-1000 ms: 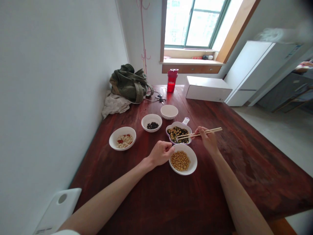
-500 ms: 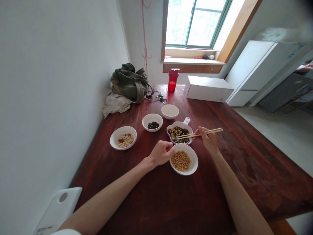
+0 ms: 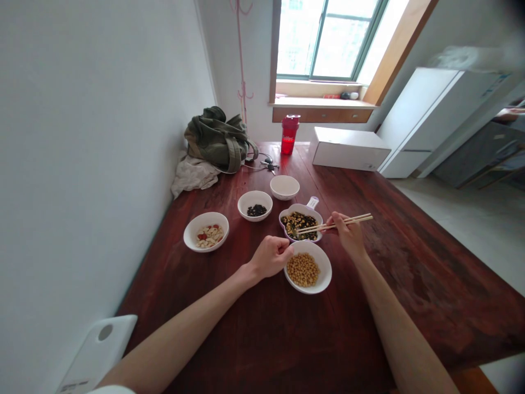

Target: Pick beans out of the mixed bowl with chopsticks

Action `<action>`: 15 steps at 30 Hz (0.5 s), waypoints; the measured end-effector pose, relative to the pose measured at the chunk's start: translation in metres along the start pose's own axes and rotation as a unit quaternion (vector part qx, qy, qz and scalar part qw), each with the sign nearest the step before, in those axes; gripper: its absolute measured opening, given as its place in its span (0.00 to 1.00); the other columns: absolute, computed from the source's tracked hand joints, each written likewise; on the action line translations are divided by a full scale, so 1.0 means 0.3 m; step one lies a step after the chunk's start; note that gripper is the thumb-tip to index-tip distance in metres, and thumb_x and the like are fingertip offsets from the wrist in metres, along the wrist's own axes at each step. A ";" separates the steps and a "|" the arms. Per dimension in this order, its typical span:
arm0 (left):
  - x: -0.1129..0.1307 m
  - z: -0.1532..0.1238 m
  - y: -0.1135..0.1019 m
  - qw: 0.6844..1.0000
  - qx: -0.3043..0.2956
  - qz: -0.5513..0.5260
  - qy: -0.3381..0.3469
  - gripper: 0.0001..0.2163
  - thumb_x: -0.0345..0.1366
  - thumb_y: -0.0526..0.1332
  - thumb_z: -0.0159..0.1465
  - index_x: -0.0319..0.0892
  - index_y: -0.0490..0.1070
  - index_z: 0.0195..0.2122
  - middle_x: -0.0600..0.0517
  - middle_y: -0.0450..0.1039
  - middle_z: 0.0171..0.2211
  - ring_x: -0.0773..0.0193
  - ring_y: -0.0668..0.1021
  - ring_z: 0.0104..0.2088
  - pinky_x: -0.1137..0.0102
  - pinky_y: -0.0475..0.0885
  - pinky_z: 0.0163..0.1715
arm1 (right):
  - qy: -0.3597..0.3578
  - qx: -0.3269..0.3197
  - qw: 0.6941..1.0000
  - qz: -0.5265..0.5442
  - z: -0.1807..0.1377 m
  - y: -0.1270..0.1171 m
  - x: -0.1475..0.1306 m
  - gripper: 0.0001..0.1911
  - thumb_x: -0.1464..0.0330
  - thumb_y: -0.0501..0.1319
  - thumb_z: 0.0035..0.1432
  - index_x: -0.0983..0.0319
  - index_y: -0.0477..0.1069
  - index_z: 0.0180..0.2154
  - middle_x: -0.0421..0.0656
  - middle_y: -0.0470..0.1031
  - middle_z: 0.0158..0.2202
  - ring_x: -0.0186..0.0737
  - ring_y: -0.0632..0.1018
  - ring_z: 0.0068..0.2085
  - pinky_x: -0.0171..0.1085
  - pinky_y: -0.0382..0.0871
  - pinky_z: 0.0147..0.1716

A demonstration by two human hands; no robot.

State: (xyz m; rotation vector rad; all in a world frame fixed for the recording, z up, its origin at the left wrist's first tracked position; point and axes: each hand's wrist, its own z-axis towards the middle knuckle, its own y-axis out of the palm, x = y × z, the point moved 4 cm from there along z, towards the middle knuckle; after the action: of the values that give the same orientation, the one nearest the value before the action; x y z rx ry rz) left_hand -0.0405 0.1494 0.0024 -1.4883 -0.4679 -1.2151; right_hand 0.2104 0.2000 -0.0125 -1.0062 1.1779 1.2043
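My right hand [image 3: 348,235] grips a pair of wooden chopsticks [image 3: 336,224], whose tips reach into a purple handled dish of mixed beans [image 3: 300,223]. My left hand [image 3: 271,256] is curled shut and rests against the left rim of a white bowl of yellow soybeans [image 3: 307,266] just in front of that dish. Further left stand a white bowl of black beans [image 3: 255,205] and a white bowl of peanuts with red pieces [image 3: 205,231]. A white bowl with nothing showing in it [image 3: 284,187] sits behind them.
All stands on a dark red wooden table [image 3: 410,273]. At its far end lie a green bag [image 3: 217,139] on cloth, keys, a red bottle [image 3: 289,134] and a white box [image 3: 348,148]. A white device [image 3: 96,350] sits at the near left corner.
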 end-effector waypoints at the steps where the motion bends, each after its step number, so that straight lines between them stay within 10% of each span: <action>1: 0.000 0.000 0.000 1.000 0.000 0.000 0.000 0.20 0.40 0.56 0.66 0.41 0.51 0.19 0.59 0.48 0.19 0.73 0.55 0.23 0.71 0.47 0.24 | 0.004 0.002 1.000 0.005 0.002 -0.001 0.002 0.24 0.45 0.68 0.58 0.58 0.77 0.26 0.43 0.82 0.26 0.44 0.83 0.27 0.40 0.83 0.28; 15: -0.008 0.000 -0.001 1.000 0.001 0.006 -0.001 0.20 0.40 0.56 0.66 0.41 0.51 0.19 0.59 0.48 0.19 0.73 0.55 0.23 0.71 0.47 0.24 | 0.045 -0.058 0.995 0.072 -0.016 -0.026 -0.057 0.25 0.45 0.67 0.59 0.58 0.72 0.26 0.45 0.80 0.30 0.48 0.85 0.35 0.40 0.83 0.29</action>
State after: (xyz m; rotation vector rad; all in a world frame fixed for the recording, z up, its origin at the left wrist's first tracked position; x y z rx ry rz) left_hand -0.0415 0.1503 0.0005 -1.4893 -0.4612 -1.2038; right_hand 0.2180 0.1921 0.0034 -1.0865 1.2807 1.3666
